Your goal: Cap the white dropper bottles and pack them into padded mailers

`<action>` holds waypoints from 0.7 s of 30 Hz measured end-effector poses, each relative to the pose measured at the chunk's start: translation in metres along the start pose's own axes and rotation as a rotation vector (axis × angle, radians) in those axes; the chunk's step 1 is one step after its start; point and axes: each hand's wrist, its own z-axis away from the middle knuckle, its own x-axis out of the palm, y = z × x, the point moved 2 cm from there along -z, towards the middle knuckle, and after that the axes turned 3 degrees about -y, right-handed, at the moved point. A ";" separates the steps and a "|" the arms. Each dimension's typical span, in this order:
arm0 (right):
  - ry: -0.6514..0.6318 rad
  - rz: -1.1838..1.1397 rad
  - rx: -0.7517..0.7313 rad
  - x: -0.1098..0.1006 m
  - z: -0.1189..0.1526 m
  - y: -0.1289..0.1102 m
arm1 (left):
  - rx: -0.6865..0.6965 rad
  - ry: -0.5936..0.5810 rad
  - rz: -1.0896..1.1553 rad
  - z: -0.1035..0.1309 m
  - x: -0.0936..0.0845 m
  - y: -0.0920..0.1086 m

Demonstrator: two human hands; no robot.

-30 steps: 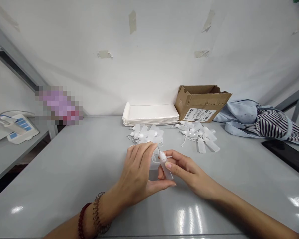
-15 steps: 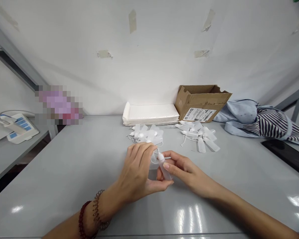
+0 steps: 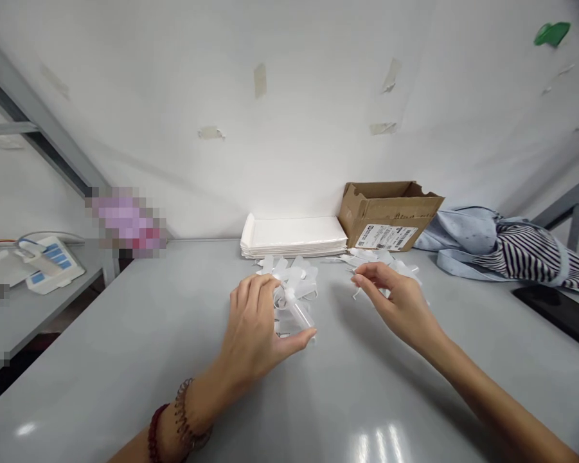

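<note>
Moved: right hand [image 3: 399, 301], off the small clear bottle [image 3: 299, 312], now at the right pile of bottles [image 3: 390, 263], fingertips pinched narrow, contents unclear. Left hand [image 3: 255, 328]: grip closed on that bottle, low over the grey worktop [image 3: 125, 360], before the left pile [image 3: 293, 273]. Behind: white stack [image 3: 293, 233], cardboard box [image 3: 390, 212].

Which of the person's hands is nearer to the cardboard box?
The right. The right hand reaches over the pile of small bottles lying just in front of the cardboard box. The left hand is farther off, holding a small bottle by the other pile.
</note>
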 end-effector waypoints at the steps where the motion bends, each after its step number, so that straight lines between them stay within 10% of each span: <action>1: 0.017 0.099 -0.020 -0.001 -0.004 0.008 | -0.001 0.006 -0.029 0.000 -0.001 0.001; 21: -0.036 0.627 -0.135 0.016 -0.020 0.057 | -0.136 -0.190 -0.427 0.012 0.008 0.006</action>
